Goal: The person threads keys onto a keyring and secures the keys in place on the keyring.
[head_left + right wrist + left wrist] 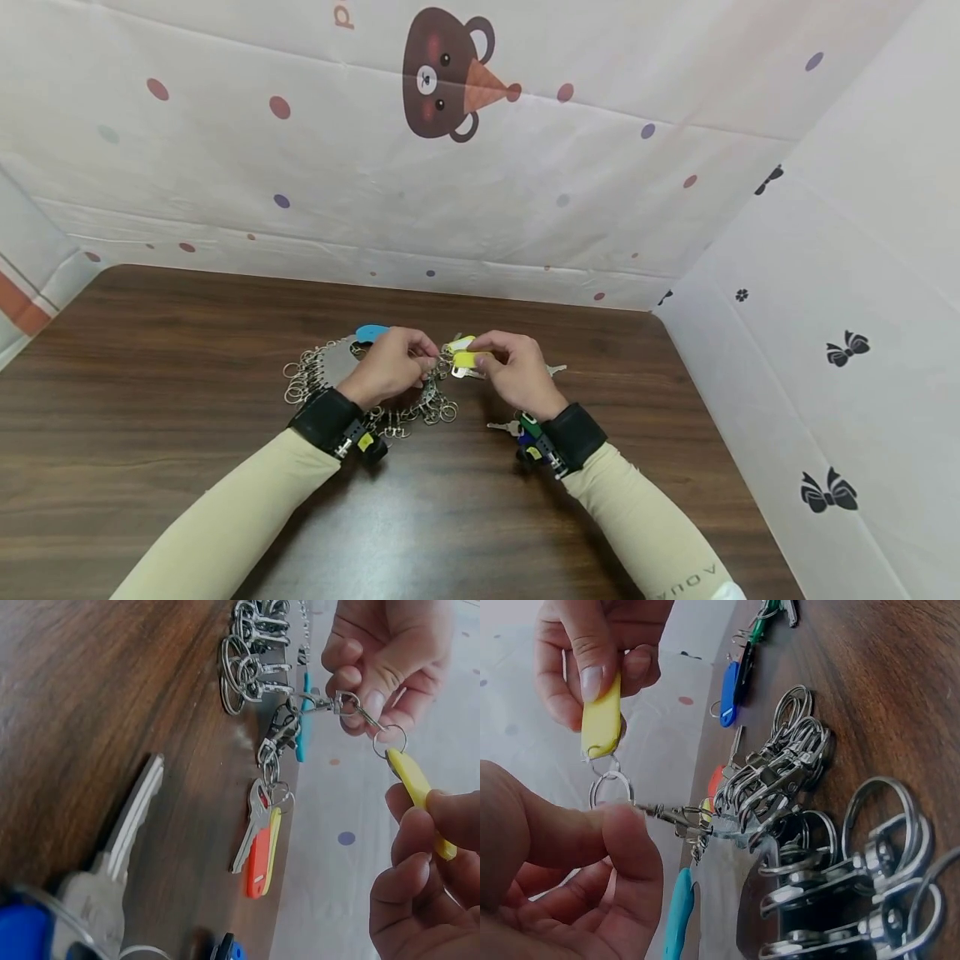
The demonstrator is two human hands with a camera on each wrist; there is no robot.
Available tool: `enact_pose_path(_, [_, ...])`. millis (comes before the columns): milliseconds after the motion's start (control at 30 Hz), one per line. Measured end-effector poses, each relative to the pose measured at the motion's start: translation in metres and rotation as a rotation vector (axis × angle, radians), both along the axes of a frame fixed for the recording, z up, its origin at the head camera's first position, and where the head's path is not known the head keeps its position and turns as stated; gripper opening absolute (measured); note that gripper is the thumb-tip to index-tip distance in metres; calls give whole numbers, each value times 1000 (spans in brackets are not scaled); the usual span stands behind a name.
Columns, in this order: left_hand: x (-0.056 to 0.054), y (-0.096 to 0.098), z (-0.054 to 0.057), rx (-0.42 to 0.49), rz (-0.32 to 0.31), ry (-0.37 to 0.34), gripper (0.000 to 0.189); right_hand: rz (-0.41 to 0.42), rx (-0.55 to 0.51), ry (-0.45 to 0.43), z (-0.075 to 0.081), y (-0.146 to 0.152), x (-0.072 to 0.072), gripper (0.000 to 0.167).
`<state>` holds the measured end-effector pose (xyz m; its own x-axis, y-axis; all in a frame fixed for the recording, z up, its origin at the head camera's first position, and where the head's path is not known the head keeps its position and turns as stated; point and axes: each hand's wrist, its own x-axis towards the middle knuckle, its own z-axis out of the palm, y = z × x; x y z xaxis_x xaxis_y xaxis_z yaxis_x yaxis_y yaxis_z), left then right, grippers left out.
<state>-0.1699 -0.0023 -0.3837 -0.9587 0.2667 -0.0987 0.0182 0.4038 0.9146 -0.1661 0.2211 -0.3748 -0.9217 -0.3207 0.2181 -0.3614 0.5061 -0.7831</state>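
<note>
Your right grip (517,371) pinches a yellow key tag (601,720); your left grip (393,367), a split ring (612,775).
In the head view, your left grip partly hides the grey plate (339,364).

The head view is bright and quite evenly lit, with a pale glare on the near part of the brown table (375,537) and soft dark shadows along the inner sides of the sleeves (232,508). Both wrist views are dimmer and more greyish, though small highlights shine on the metal hooks (817,895). In the right wrist view, the blue tag (22,931) at the lower left corner appears blurred, and the pale cloth (322,885) is also soft.
</note>
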Motion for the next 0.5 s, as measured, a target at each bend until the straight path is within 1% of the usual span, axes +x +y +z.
enact_pose_path(167, [0,0,-2,21,4,-2,11,-17,-29,-22,-2,3,-2,15])
enact_pose_path(267, [1,0,-3,45,-2,15,10,-13,-51,-25,-3,4,-2,14])
enact_pose_path(400, [0,1,-5,100,-10,39,5,3,-77,-33,-3,5,-1,14])
enact_pose_path(500, [-1,2,-5,118,-14,47,6,7,-86,-43,-3,6,-1,14])
